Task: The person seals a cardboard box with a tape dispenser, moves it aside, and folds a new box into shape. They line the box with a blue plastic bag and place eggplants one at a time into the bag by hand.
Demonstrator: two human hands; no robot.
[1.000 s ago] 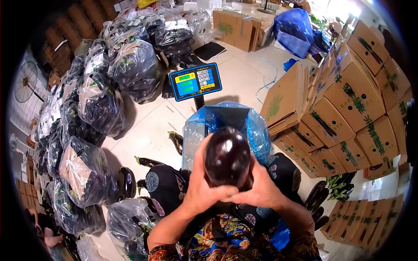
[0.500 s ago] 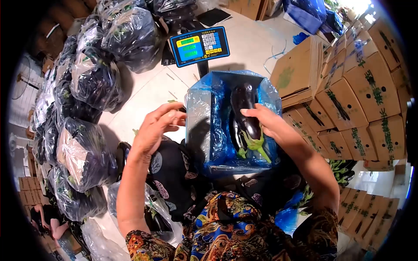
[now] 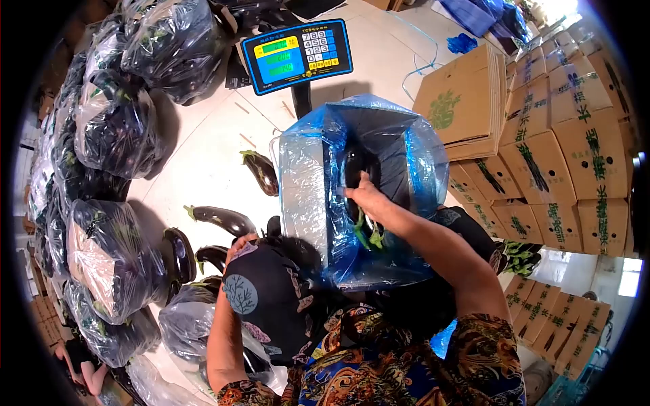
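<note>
A carton lined with a blue plastic bag (image 3: 425,145) stands in front of me, its flaps folded out. My right hand (image 3: 371,201) reaches into it, fingers closed on a dark purple eggplant (image 3: 361,164) whose green stem end points toward me. Another stem end lies close by in the carton. My left hand (image 3: 242,245) is low beside my left knee, close to the loose eggplants on the floor; the knee hides most of its fingers. Nearest to it are a curved eggplant (image 3: 213,255) and a longer eggplant (image 3: 227,220).
A scale display (image 3: 298,55) on a post rises behind the carton. Clear bags of eggplants (image 3: 118,125) line the left side. Stacked cartons (image 3: 535,145) and flattened cardboard (image 3: 457,101) stand on the right. Another eggplant (image 3: 263,172) lies on the floor left of the carton.
My left hand has dropped from beside the carton to the floor at my knee. The right hand has shifted left with the eggplant inside the carton. The view has shifted, showing more floor eggplants.
</note>
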